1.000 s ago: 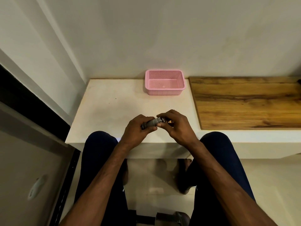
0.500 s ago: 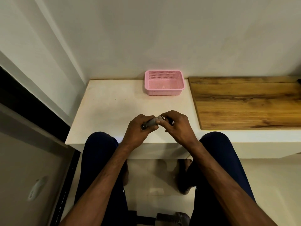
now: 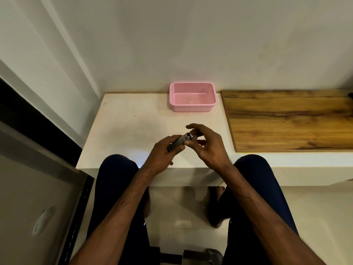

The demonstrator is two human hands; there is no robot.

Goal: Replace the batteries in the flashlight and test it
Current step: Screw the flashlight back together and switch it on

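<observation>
At the lower left of the frame a grey door panel with a pale handle (image 3: 43, 220) stands beside your knee. Moving right, your left hand (image 3: 164, 153) sits just below the centre of the frame, fingers wrapped firmly around the grey flashlight (image 3: 178, 143), which tilts up toward the right above the near edge of the white table (image 3: 124, 127). A faint bluish glow lies on the table edge just left of that wrist. Your right hand (image 3: 208, 146) meets the flashlight's upper end: the thumb touches the barrel and the fingers are spread loosely around the tip, not clamped; whether they hold a cap or battery cannot be told. Above, in the upper middle, a pink basket (image 3: 192, 109) rests against the wall. On the right lies a wooden board (image 3: 290, 121), beside the basket.
</observation>
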